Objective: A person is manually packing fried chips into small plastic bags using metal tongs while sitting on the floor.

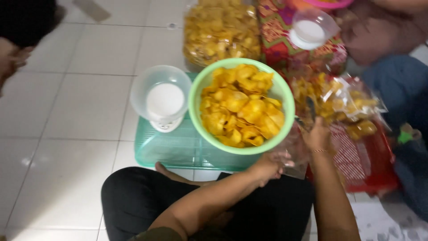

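Note:
A light green bowl (196, 96) full of yellow chips (240, 105) sits on an upturned green crate (178, 149) in front of me. My left hand (266, 166) is below the bowl's right rim, closed on a clear plastic bag (292, 154). My right hand (317, 134) is just right of the bowl, by the same bag's mouth, gripping a dark utensil (310, 108) that points upward. My crossed legs in black trousers (142, 198) are at the bottom.
A small kitchen scale with a clear bowl (162, 98) stands left of the green bowl. A big bag of chips (221, 29), a second scale (310, 31), filled chip packets (347, 105) on a red tray (370, 165), other seated people at right and top left.

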